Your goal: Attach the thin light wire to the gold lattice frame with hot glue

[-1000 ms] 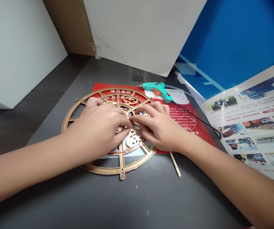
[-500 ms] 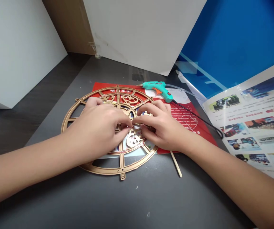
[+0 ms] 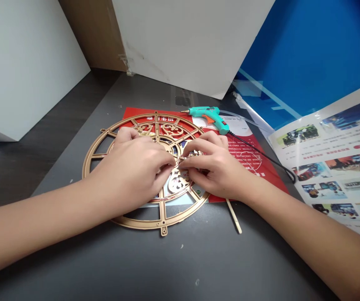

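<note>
A round gold openwork frame [image 3: 104, 144] with spokes and scroll cut-outs lies flat on the dark table [image 3: 180, 259], partly over a red printed sheet [image 3: 248, 163]. My left hand [image 3: 132, 169] rests on the frame's middle, fingers curled, thumb and forefinger pinching at the centre. My right hand [image 3: 214, 167] meets it from the right, its fingertips pinched on the same spot. What they pinch is a small gold piece at the hub, mostly hidden by the fingers.
A teal hot glue gun [image 3: 209, 116] with an orange trigger lies behind the frame, its black cord [image 3: 267, 161] running right. A thin wooden stick [image 3: 233, 216] lies by my right wrist. White boards, cardboard and a blue panel stand behind; a photo poster [image 3: 333, 163] lies at right.
Both hands stay pinched at the frame's centre, with only small finger shifts. The whole view has slid slightly as my head moved.
</note>
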`<state>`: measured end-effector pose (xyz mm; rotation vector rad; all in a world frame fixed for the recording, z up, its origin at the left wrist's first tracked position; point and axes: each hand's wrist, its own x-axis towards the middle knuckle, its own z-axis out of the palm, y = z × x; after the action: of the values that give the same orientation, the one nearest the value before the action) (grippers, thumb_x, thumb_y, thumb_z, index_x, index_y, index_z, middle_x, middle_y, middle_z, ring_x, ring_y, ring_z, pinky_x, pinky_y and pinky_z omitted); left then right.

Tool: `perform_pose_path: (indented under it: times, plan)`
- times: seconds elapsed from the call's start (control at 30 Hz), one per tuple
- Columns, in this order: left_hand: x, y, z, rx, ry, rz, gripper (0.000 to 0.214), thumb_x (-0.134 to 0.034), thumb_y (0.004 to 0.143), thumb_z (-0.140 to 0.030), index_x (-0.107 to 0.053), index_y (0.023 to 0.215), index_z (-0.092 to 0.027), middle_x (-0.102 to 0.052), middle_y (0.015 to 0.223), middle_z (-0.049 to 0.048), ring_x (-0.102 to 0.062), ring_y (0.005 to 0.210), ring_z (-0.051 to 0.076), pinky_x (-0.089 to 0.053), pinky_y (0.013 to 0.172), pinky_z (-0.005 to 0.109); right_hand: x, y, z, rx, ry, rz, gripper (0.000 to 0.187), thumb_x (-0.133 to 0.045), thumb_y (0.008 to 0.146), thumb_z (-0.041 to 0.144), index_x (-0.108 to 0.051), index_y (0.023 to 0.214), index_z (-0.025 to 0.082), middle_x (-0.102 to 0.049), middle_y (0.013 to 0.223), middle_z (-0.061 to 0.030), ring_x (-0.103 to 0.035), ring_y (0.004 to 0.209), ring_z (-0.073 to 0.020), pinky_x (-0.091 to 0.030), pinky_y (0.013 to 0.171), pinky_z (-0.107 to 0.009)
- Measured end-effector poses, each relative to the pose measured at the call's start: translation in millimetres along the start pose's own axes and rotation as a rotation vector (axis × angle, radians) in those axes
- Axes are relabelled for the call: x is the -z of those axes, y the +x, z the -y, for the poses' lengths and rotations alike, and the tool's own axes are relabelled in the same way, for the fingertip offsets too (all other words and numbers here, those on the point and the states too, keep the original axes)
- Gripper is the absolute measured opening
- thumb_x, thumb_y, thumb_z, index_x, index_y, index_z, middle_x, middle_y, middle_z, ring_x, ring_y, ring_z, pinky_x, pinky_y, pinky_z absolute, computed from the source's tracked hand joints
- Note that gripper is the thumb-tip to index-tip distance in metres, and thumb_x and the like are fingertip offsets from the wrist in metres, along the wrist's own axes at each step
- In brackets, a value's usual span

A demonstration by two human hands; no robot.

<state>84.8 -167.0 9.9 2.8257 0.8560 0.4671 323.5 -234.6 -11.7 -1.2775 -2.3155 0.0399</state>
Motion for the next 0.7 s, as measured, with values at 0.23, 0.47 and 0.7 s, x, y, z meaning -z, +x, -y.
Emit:
perform_pose_path:
  times: [0.23,0.47,0.7]
  plan:
    - [3.2,-0.9,-0.1,-0.101,0.039,0.01,0.039,-0.051,0.104,-0.029,-0.075,0.073,-0.029,-0.075,0.076,0.0032,-0.06,0.081,0.026,-0.032,0.092,0.049,0.0,-0.7,-0.9,0.011,0.021,0.008,0.032,-0.06,0.108,0.016,-0.09,0.107,0.028,-0.084,0.122,-0.007,-0.059,0.117,-0.0313,-0.032,0.094,-0.05]
    - [5.8,-1.5,-2.0,-0.022,0.007,0.039,0.038,-0.053,0.103,-0.038,-0.078,0.075,-0.029,-0.08,0.082,0.0036,-0.065,0.086,0.028,-0.033,0.095,0.052,2.6,-1.0,-2.0,-0.052,-0.021,-0.094,0.026,-0.061,0.107,0.02,-0.085,0.1,0.027,-0.084,0.11,-0.0059,-0.063,0.112,-0.0315,-0.033,0.096,-0.051]
    - [2.1,2.6,-1.9,0.072,-0.066,0.012,0.034,-0.052,0.1,-0.042,-0.078,0.081,-0.031,-0.079,0.073,-0.0002,-0.067,0.079,0.027,-0.029,0.095,0.053,2.6,-2.1,-2.6,-0.03,0.004,-0.113,0.028,-0.061,0.106,0.018,-0.087,0.101,0.026,-0.083,0.108,-0.0063,-0.062,0.11,-0.0308,-0.033,0.095,-0.051]
